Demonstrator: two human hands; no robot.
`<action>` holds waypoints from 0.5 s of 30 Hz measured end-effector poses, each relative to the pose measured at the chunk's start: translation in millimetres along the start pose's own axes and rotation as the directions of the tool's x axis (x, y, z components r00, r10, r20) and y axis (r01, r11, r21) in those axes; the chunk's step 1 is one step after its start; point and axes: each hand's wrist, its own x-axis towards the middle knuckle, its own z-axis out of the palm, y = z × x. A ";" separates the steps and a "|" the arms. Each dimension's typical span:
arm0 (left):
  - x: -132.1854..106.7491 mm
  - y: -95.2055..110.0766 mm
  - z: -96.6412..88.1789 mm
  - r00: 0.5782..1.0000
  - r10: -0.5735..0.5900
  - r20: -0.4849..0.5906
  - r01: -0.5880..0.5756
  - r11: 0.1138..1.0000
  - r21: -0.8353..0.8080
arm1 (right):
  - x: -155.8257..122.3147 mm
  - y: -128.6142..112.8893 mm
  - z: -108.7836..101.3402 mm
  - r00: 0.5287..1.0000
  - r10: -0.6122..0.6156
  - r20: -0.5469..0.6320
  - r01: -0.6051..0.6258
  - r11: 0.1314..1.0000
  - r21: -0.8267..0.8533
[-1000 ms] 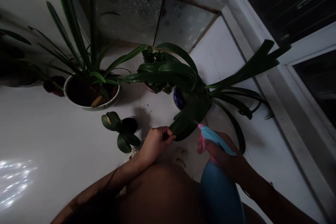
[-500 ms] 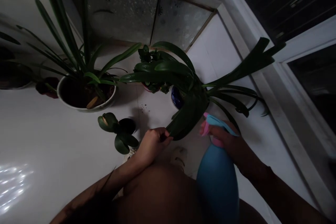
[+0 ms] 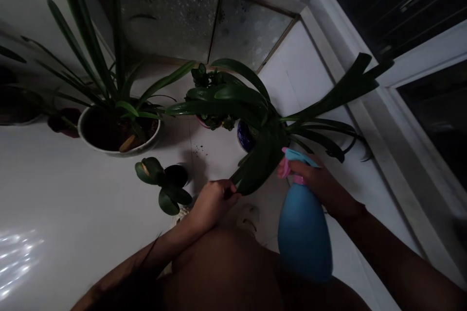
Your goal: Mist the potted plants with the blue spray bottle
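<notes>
My left hand [image 3: 215, 200] pinches the tip of a broad dark green leaf [image 3: 257, 167] between thumb and fingers. The leaf belongs to a large strap-leaved plant [image 3: 233, 99] in a dark blue pot [image 3: 245, 136], mostly hidden under its leaves. In my right hand [image 3: 319, 180] is a blue spray bottle [image 3: 304, 231] with a pink collar and trigger, held upright by its head. My fingers wrap the trigger, and the nozzle points toward the plant, close to the held leaf.
At the left stands a long-leaved plant in a wide pale pot [image 3: 120, 150]. A small plant with rounded leaves [image 3: 175, 197] grows from a dark pot nearer me. Crumbs of soil [image 3: 199, 149] lie on the white floor tiles. A ledge and window frame [image 3: 350, 34] run along the right.
The spray bottle and my right hand have moved up and slightly left, nearer the plant, and more of the bottle's base shows. My left hand stays at the leaf tip.
</notes>
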 end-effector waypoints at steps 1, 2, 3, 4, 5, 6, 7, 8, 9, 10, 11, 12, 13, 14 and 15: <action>0.0 -0.3 0.2 1.000 -0.002 0.003 0.002 1.000 0.002 | 3.0 -0.7 0.3 0.999 0.034 0.003 -0.034 0.999 0.010; 0.1 -0.6 0.5 1.000 0.002 0.003 -0.002 1.000 0.000 | 5.6 -1.7 0.6 0.998 0.068 0.001 -0.068 0.997 0.019; 0.1 -0.9 0.8 1.000 0.007 0.005 -0.007 1.000 -0.002 | 7.7 -3.0 0.9 0.996 0.092 -0.006 -0.091 0.996 0.023; 0.0 -1.1 1.0 1.000 0.009 0.005 -0.009 1.000 -0.004 | 9.4 -4.4 1.1 0.994 0.107 -0.015 -0.106 0.994 0.025; 0.0 -1.2 1.1 1.000 0.010 0.006 -0.009 1.000 -0.005 | 10.6 -5.6 1.3 0.993 0.115 -0.019 -0.115 0.993 0.030; -0.1 -1.1 1.2 1.000 0.003 0.007 -0.003 1.000 -0.004 | 11.6 -6.4 1.4 0.993 0.114 -0.029 -0.113 0.993 0.037; -0.2 -0.9 1.0 1.000 -0.003 0.008 0.003 1.000 0.000 | 12.4 -6.5 1.6 0.994 0.101 -0.046 -0.099 0.994 0.042; -0.4 -0.7 0.9 1.000 -0.010 0.011 0.010 1.000 0.004 | 13.4 -5.8 1.7 0.994 0.085 -0.065 -0.082 0.996 0.041; -0.6 -0.5 0.7 1.000 -0.016 0.013 0.016 1.000 0.005 | 14.4 -4.4 1.9 0.994 0.075 -0.081 -0.072 0.997 0.041; -0.8 -0.4 0.7 1.000 -0.017 0.012 0.017 1.000 0.004 | 15.4 -2.5 2.1 0.992 0.077 -0.096 -0.073 0.996 0.047; -0.9 -0.6 0.8 1.000 -0.014 0.011 0.014 1.000 -0.002 | 16.4 -0.4 2.5 0.991 0.090 -0.100 -0.084 0.995 0.058; -1.0 -1.2 1.0 1.000 -0.009 0.009 0.009 1.000 -0.011 | 17.0 1.5 3.2 0.989 0.109 -0.104 -0.102 0.992 0.073; -0.9 -2.1 1.5 1.000 -0.006 0.008 0.006 1.000 -0.020 | 17.3 2.7 4.1 0.986 0.125 -0.110 -0.115 0.989 0.092; -0.6 -3.4 2.3 1.000 -0.004 0.002 0.004 1.000 -0.029 | 17.1 2.8 5.3 0.985 0.126 -0.121 -0.113 0.987 0.112; -0.2 -5.1 3.1 1.000 0.003 -0.009 -0.003 0.999 -0.039 | 16.3 1.6 7.0 0.986 0.107 -0.130 -0.091 0.988 0.123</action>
